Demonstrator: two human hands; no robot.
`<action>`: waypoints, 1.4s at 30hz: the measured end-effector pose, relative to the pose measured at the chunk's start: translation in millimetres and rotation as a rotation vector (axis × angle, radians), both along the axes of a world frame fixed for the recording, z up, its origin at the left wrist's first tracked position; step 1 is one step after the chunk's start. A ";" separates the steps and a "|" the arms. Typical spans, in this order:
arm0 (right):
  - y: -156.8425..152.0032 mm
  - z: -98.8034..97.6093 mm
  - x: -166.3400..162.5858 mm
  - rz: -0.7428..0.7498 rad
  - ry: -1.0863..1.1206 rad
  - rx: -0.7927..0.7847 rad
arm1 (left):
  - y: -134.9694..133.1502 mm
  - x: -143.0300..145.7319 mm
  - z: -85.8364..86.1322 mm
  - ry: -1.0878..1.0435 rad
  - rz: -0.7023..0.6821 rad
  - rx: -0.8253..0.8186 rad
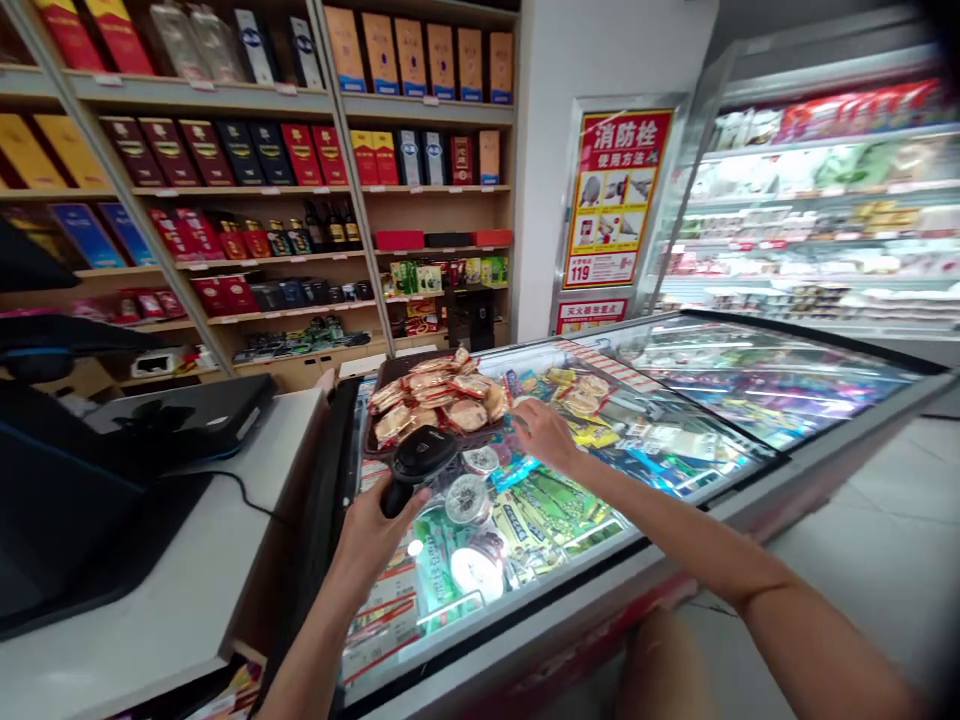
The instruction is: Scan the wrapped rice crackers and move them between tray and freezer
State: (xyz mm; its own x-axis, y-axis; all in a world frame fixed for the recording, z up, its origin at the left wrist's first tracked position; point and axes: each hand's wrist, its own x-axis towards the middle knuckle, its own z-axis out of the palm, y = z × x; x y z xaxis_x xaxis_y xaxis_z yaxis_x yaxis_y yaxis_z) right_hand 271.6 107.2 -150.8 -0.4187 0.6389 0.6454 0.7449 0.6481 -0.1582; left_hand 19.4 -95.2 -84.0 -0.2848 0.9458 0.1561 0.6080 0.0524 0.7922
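Clamping left hand on scanner, we hold our nearer right hand unclenched beside packets at its ten o'clock.

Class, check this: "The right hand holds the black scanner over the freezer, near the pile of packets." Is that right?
Wrong hand: the head view shows the left hand holding the black scanner over the freezer, near the pile of packets.

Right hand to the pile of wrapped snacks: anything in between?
Nothing visible. The right hand is at the right edge of the wrapped snacks; contact is unclear. The scanner, in the left hand, is by the pile's near side, left of that path.
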 end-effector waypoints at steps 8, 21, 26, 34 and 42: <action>95.6 -42.9 132.8 -0.716 0.281 -0.433 | 28.9 55.8 0.7 0.155 -0.168 -0.036; 107.1 -71.9 123.0 -0.416 0.255 -0.555 | 53.6 74.0 -13.9 0.196 -0.222 -0.129; 58.2 -55.7 115.4 -0.216 0.394 -0.593 | 40.6 75.8 -10.4 0.150 -0.239 -0.082; -30.9 -15.1 60.5 0.250 0.875 -0.904 | 11.4 61.5 -2.2 0.099 -0.191 -0.034; -84.7 5.8 20.7 0.386 0.944 -1.074 | -14.1 53.2 -0.1 0.155 -0.225 -0.007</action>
